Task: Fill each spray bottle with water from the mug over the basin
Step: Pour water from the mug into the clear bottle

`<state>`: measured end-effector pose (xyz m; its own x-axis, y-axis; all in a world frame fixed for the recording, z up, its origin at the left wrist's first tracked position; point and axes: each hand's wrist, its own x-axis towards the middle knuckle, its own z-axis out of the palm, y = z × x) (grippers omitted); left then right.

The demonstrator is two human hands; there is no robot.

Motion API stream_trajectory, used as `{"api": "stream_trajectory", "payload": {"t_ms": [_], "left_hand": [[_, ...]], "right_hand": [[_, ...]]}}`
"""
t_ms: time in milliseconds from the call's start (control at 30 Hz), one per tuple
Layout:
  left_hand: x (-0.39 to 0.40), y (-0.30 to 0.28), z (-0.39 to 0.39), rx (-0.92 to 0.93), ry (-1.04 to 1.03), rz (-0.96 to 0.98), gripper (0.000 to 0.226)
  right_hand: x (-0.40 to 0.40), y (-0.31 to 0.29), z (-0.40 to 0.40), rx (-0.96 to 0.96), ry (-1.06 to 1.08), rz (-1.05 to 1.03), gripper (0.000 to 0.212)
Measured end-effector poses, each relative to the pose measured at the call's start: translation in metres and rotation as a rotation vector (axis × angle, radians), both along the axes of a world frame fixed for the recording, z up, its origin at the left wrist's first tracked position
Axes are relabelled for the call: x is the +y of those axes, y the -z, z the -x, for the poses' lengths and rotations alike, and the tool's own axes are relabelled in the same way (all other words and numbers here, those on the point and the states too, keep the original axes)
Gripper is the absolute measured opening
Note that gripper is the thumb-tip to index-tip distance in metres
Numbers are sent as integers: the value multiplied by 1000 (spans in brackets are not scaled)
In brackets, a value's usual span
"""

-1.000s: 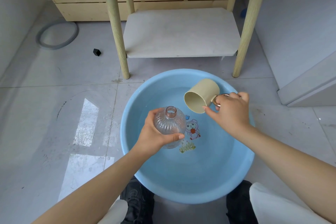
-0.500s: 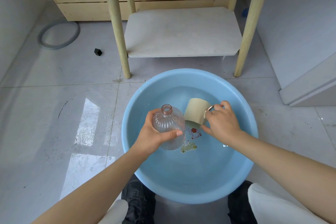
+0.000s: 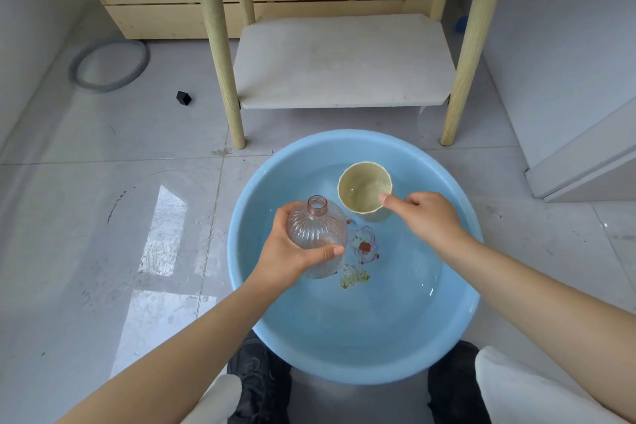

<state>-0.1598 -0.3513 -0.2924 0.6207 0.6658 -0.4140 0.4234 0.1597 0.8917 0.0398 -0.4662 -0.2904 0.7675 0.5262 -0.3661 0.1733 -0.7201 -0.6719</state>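
Observation:
A round light-blue basin (image 3: 457, 330) with water in it sits on the floor in front of me. Over its left part my left hand (image 3: 292, 256) grips a clear ribbed bottle (image 3: 315, 227), upright, its open neck uncapped. To its right my right hand (image 3: 430, 219) holds a beige mug (image 3: 363, 191) by the handle side, thumb on the rim. The mug stands upright over the basin's far half with a little water inside.
A small table with pale wooden legs (image 3: 220, 55) and a white lower shelf (image 3: 344, 62) stands just beyond the basin. A grey ring (image 3: 77, 71) and a small black block (image 3: 183, 98) lie on the tiled floor at left. My shoes (image 3: 260, 385) flank the basin's near edge.
The mug was tipped on its side with its mouth toward the bottle, then dipped down into the basin; now it is upright with water in it. The bottle stayed put.

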Motion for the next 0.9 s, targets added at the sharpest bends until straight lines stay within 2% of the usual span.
{"api": "stream_trajectory", "payload": {"t_ms": [100,233,467,633,900], "left_hand": [[-2,0,-1,1,30,-20,82],[-5,-1,-1,1,62,-33,85],[-7,-1,-4,-7,67,-44,87],[-7,-2,-3,-13,64,-51,84],[-6,-2,-3,-21,70,-52,88]], "right_hand": [[1,-11,1,36,44,-96,58],[2,-28,9,-40,6,-192,58],[5,-44,23,-340,-132,-369,55],[5,-40,25,-503,-183,-389,45],[8,-42,23,-769,-229,-442,47]]}}
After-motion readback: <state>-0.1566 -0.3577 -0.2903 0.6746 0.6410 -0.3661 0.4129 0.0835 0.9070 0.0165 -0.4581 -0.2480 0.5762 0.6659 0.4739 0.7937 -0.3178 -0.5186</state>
